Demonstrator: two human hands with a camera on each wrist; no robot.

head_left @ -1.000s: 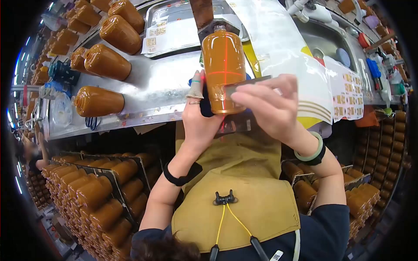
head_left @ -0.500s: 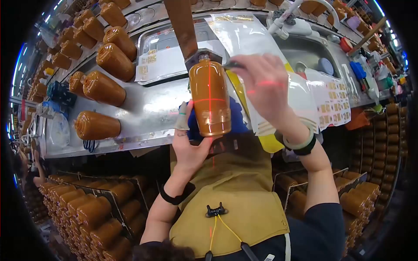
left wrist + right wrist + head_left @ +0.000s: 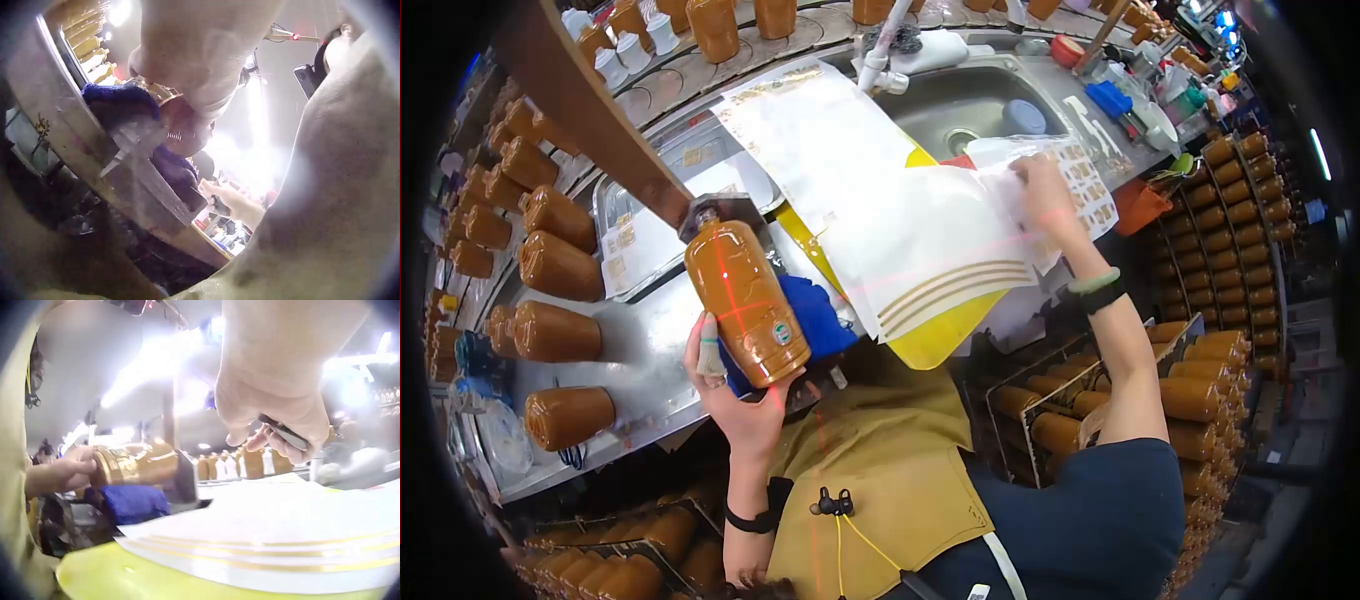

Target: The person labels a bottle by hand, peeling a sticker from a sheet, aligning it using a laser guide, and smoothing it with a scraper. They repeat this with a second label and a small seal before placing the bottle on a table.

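Note:
A glossy brown bottle (image 3: pixel 745 300) lies tilted, its neck at a dark holder (image 3: pixel 722 208) and a small round green label near its base. My left hand (image 3: pixel 745 415) grips it at the base end, thumb under the bottom and fingers along its left side; one finger wears a pale cover. In the right wrist view the bottle (image 3: pixel 137 464) shows gold patterning by the left hand (image 3: pixel 62 472). Over a sheet of gold stickers (image 3: pixel 1090 195) is my right hand (image 3: pixel 1048 200). Its curled fingers hold a dark flat tool (image 3: pixel 284 432), seen in the right wrist view.
White sheets (image 3: pixel 920 230) lie over a yellow piece (image 3: pixel 940 335), beside a blue cloth (image 3: pixel 818 318). Behind are a sink (image 3: pixel 960 100) and faucet. Brown bottles (image 3: pixel 555 332) stand at left; racks of bottles flank the body below.
The view has swung right. My right hand has gone from the bottle to the sticker sheet, the tool still in it. The bottle has been turned, showing the green label; my left hand remains at its base.

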